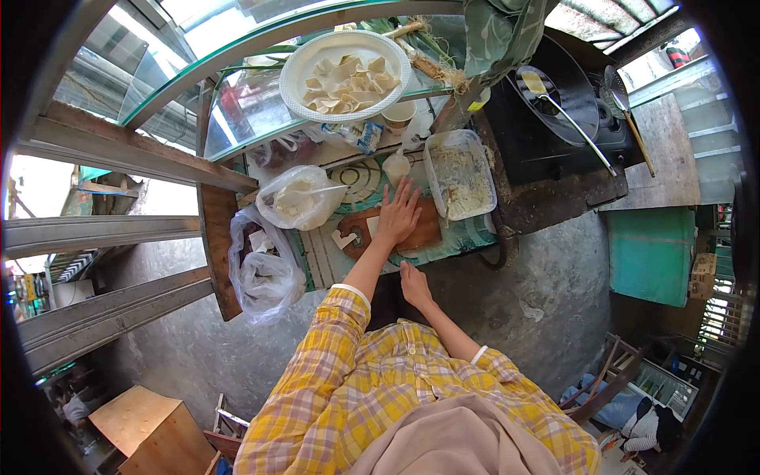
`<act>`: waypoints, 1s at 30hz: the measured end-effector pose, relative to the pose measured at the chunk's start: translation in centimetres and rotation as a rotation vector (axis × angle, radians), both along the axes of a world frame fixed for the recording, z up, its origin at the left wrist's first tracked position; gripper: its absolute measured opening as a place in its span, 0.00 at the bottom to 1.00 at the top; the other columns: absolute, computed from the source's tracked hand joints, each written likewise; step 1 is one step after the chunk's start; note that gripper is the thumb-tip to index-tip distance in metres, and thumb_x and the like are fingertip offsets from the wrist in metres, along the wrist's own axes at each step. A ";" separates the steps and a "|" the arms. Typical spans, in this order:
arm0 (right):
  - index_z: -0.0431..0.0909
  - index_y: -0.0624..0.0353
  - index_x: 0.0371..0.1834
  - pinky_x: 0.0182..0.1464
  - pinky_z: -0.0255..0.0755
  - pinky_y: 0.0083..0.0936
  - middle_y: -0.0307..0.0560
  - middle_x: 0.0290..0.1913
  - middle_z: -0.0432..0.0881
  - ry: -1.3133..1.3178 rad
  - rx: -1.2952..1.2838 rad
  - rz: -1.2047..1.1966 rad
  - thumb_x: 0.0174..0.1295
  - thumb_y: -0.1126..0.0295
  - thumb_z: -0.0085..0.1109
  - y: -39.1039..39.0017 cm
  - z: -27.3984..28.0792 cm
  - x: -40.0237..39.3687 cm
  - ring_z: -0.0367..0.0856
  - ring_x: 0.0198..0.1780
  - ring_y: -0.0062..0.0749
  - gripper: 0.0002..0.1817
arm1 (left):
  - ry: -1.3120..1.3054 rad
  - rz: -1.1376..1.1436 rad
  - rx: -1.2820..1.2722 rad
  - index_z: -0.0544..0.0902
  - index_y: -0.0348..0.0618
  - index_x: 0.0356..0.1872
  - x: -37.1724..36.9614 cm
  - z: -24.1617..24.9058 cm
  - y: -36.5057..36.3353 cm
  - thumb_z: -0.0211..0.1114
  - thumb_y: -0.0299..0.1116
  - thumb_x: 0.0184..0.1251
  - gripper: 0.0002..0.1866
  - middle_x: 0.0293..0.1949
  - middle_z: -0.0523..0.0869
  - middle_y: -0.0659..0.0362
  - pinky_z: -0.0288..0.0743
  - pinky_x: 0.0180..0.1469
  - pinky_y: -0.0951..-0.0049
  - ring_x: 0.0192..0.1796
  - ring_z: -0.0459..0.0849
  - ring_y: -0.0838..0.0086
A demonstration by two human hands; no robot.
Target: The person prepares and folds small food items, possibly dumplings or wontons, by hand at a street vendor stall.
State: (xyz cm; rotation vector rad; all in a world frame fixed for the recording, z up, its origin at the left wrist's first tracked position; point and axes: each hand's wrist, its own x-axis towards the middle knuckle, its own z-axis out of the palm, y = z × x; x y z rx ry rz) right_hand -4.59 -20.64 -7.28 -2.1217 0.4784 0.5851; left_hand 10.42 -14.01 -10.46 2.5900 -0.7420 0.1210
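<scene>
Your left hand [400, 210] is open, palm down, with its fingers spread over the brown wooden board [423, 225] at the near side of the worktop [317, 265]. Whether the palm presses on the board or sits just above it, you cannot tell from here. Your right hand [413, 286] is at the near edge of the worktop, its fingers partly curled and the thumb side up; whether it holds anything is hidden.

A torn-looking white piece [343, 239] lies at the left end of the board, and a pale flat piece [373, 227] lies just left of your left hand. Beyond your fingertips stands a small whitish container [396, 167]. To the right of it, a clear rectangular tub [461, 174] has a pale, crumbly mixture smeared over its inside, with a thin utensil [448, 212] at its near left corner.

On the left, an open plastic bag [291, 199] has pale contents and a light handle sticking out to the right. Nearer to you, a second plastic bag [269, 277] hangs at the worktop's left edge. On the glass shelf [245, 119] at the far side, a white plate [291, 85] bears many folded pale pieces [348, 83], with green onions [423, 55] beside it. A wide dark pan [558, 95] sits on the stove [546, 162] at far right.
</scene>
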 end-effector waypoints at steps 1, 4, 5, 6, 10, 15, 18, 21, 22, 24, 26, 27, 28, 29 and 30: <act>0.72 0.67 0.43 0.48 0.65 0.53 0.71 0.40 0.77 -0.008 -0.001 0.002 0.70 0.53 0.29 0.1 -0.1 0.0 0.72 0.47 0.67 0.27 | 0.017 -0.007 -0.044 0.66 0.47 0.62 0.0 0.2 0.1 0.52 0.41 0.65 0.24 0.68 0.59 0.53 0.38 0.70 0.47 0.73 0.50 0.63; 0.72 0.67 0.41 0.48 0.64 0.52 0.70 0.40 0.76 -0.034 -0.012 -0.012 0.70 0.52 0.30 -0.1 -0.2 -0.1 0.71 0.47 0.67 0.27 | 0.027 0.016 -0.221 0.69 0.46 0.59 0.1 1.5 0.9 0.54 0.37 0.64 0.22 0.64 0.63 0.52 0.46 0.68 0.48 0.70 0.55 0.60; 0.72 0.67 0.40 0.48 0.64 0.51 0.70 0.40 0.76 -0.038 -0.014 -0.030 0.70 0.52 0.29 -0.1 -0.3 -0.1 0.71 0.47 0.67 0.27 | 0.008 0.055 -0.304 0.70 0.46 0.57 -0.1 2.2 1.8 0.55 0.36 0.62 0.21 0.61 0.66 0.51 0.50 0.66 0.48 0.68 0.59 0.59; 0.72 0.67 0.39 0.48 0.63 0.50 0.69 0.40 0.76 -0.039 -0.010 -0.045 0.70 0.52 0.29 0.1 -0.3 -0.3 0.71 0.48 0.67 0.28 | -0.008 0.097 -0.381 0.71 0.46 0.56 -0.5 2.8 3.0 0.57 0.34 0.61 0.21 0.58 0.68 0.51 0.55 0.64 0.49 0.66 0.62 0.57; 0.72 0.67 0.43 0.50 0.64 0.52 0.70 0.42 0.76 0.003 0.025 -0.023 0.70 0.53 0.30 -0.1 -0.2 -0.1 0.71 0.49 0.66 0.26 | 0.095 0.304 -0.200 0.74 0.45 0.52 -3.5 3.3 6.7 0.63 0.31 0.55 0.21 0.50 0.73 0.54 0.65 0.54 0.56 0.55 0.71 0.59; 0.73 0.66 0.43 0.51 0.64 0.51 0.69 0.44 0.76 0.015 0.053 -0.041 0.70 0.53 0.30 -0.2 -0.8 -0.2 0.70 0.50 0.66 0.26 | 0.188 0.164 -0.053 0.73 0.43 0.52 -4.3 2.3 8.3 0.67 0.37 0.51 0.25 0.45 0.74 0.55 0.69 0.47 0.56 0.52 0.72 0.62; 0.73 0.66 0.42 0.50 0.64 0.50 0.69 0.43 0.76 0.010 0.111 -0.067 0.70 0.53 0.30 -0.2 -1.9 -0.3 0.70 0.50 0.66 0.26 | 0.232 0.187 0.069 0.74 0.44 0.49 -4.0 2.7 8.1 0.70 0.39 0.48 0.25 0.45 0.74 0.55 0.70 0.46 0.55 0.52 0.73 0.62; 0.73 0.66 0.41 0.50 0.63 0.51 0.68 0.44 0.76 0.019 0.131 -0.077 0.70 0.53 0.30 -0.3 -1.9 -0.3 0.69 0.51 0.66 0.26 | 0.367 0.207 0.168 0.76 0.44 0.43 -3.4 3.4 8.0 0.72 0.40 0.46 0.23 0.44 0.75 0.56 0.70 0.47 0.55 0.52 0.74 0.62; 0.73 0.66 0.40 0.49 0.64 0.49 0.67 0.42 0.77 0.004 0.128 -0.074 0.70 0.53 0.30 -0.3 -1.9 -0.4 0.71 0.48 0.65 0.26 | 0.383 0.210 0.173 0.76 0.44 0.42 -3.3 3.5 8.0 0.72 0.40 0.45 0.23 0.44 0.75 0.56 0.70 0.47 0.55 0.52 0.74 0.62; 0.73 0.65 0.38 0.46 0.67 0.46 0.65 0.37 0.78 -0.025 0.124 -0.068 0.70 0.52 0.31 -0.4 -1.5 -0.3 0.75 0.43 0.63 0.27 | 0.418 0.217 0.186 0.77 0.44 0.40 -3.2 3.5 7.9 0.73 0.40 0.44 0.22 0.44 0.75 0.57 0.70 0.47 0.55 0.52 0.74 0.62; 0.73 0.65 0.35 0.41 0.69 0.41 0.61 0.30 0.78 0.074 0.203 -0.140 0.69 0.51 0.33 -0.6 -0.9 -0.2 0.77 0.35 0.55 0.26 | 0.389 0.223 0.163 0.77 0.45 0.40 -3.5 3.3 7.7 0.72 0.38 0.45 0.20 0.42 0.77 0.55 0.70 0.45 0.55 0.49 0.76 0.62; 0.73 0.65 0.33 0.39 0.70 0.38 0.59 0.26 0.78 0.124 0.241 -0.176 0.69 0.51 0.34 -0.7 -0.7 -0.1 0.78 0.32 0.51 0.26 | 0.374 0.226 0.151 0.77 0.45 0.39 -3.5 3.1 7.7 0.72 0.38 0.45 0.20 0.40 0.78 0.55 0.71 0.45 0.55 0.48 0.77 0.61; 0.71 0.62 0.31 0.30 0.64 0.32 0.52 0.23 0.74 0.105 0.322 -0.211 0.69 0.51 0.35 -0.8 -0.7 -0.2 0.73 0.25 0.40 0.25 | 0.431 0.242 0.119 0.77 0.44 0.41 -3.5 2.9 7.7 0.71 0.36 0.46 0.20 0.40 0.79 0.53 0.71 0.45 0.55 0.47 0.78 0.60; 0.69 0.59 0.28 0.21 0.59 0.27 0.45 0.19 0.70 0.085 0.403 -0.245 0.69 0.50 0.37 -1.0 -0.5 -0.3 0.68 0.18 0.30 0.23 | 0.487 0.258 0.087 0.77 0.44 0.42 -3.5 2.8 7.8 0.70 0.35 0.46 0.19 0.40 0.81 0.52 0.71 0.45 0.55 0.46 0.79 0.59; 0.67 0.56 0.26 0.11 0.53 0.21 0.39 0.15 0.66 0.065 0.484 -0.279 0.68 0.50 0.39 -1.3 -0.5 -0.4 0.62 0.11 0.19 0.22 | 0.543 0.273 0.055 0.77 0.43 0.43 -3.5 2.7 7.8 0.69 0.33 0.47 0.19 0.39 0.82 0.51 0.72 0.45 0.56 0.44 0.80 0.58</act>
